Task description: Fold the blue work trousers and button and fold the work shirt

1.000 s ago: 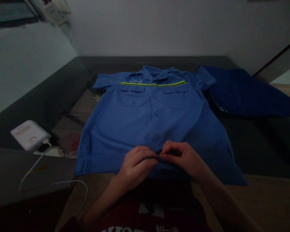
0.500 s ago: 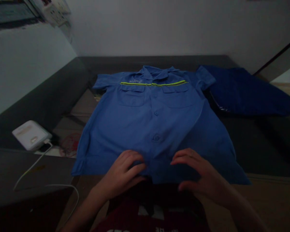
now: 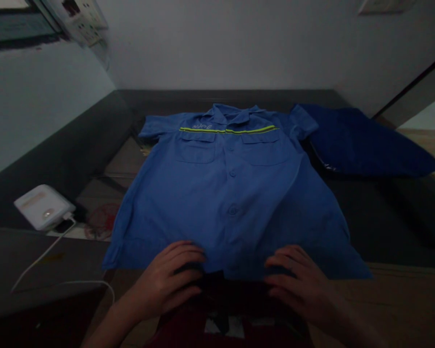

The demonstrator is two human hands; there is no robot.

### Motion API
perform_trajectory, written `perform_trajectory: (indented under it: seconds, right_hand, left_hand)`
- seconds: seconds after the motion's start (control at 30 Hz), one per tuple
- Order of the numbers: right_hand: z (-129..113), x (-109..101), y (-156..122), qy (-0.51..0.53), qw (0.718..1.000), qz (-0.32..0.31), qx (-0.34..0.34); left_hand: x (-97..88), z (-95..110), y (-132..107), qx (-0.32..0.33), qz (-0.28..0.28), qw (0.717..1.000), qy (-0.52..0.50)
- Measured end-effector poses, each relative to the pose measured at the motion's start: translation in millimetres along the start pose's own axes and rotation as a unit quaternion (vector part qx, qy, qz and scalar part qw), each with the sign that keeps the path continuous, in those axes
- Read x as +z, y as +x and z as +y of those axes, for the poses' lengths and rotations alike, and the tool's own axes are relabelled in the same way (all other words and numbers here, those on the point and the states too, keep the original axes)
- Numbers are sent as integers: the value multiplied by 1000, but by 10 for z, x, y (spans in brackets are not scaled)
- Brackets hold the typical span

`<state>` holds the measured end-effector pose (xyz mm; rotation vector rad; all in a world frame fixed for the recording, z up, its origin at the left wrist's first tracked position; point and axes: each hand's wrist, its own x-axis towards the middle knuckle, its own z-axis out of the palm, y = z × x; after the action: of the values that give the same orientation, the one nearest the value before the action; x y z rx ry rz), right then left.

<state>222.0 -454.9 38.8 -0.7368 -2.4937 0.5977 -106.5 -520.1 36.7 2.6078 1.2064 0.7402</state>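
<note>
A blue short-sleeved work shirt (image 3: 199, 193) lies spread front side up, its collar at the far end and its hem toward me. A yellow-green stripe runs across the chest above two flap pockets, and buttons go down the middle. My left hand (image 3: 176, 275) is at the hem left of the button line, fingers apart and curved. On the other side of the buttons, my right hand (image 3: 293, 278) rests at the hem, its fingers also apart. Neither hand shows anything in its grasp. The dim light hides whether the fingertips press the cloth.
A dark blue plastic bag (image 3: 369, 142) lies right of the shirt, touching its sleeve. To the left sits a white box-shaped device (image 3: 45, 207) with a white cable (image 3: 43, 258) plugged in. A grey wall rises behind the dark surface (image 3: 105, 130). Sockets (image 3: 87, 21) are at upper left.
Both hands have come slightly nearer to me along the hem, the left also moving left. My right fingers have lowered toward the cloth. The view has shifted a little; the shirt stays spread.
</note>
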Motion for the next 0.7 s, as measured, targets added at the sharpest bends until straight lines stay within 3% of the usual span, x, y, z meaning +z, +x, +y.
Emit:
perform_trajectory:
  seconds: [0.03,0.1,0.17,0.23,0.3,0.4,0.57,0.63,0.7]
  right_hand:
    - [35,-101,-84,12,999,15,32]
    - [143,-340,-296,7,986,80,145]
    - [285,-573,-522,-46,950,129,280]
    - [419,-735,-700,-99,910,157,370]
    - [507,-799,-783,-115,891,149,413]
    - [538,-775,-728,-67,894,118,428]
    - [487,-760,-518,34,884,58,463]
    - [484,-754,-488,61,873,66,479]
    - [494,-722,-484,95,861,115,486]
  left_hand:
    - [-64,-55,-100,-28,18,999,13]
    - [-232,-203,-322,-144,64,985,75]
    - [-425,-364,-520,-291,89,938,167]
    - [-592,-498,-649,-405,51,880,243]
    - [-698,-576,-702,-479,2,840,256]
    - [-742,-609,-706,-576,-20,804,147]
    - [-736,-644,-719,-645,38,763,-21]
    - [-746,-657,-703,-644,84,755,-92]
    - [-756,-653,-661,-631,119,748,-166]
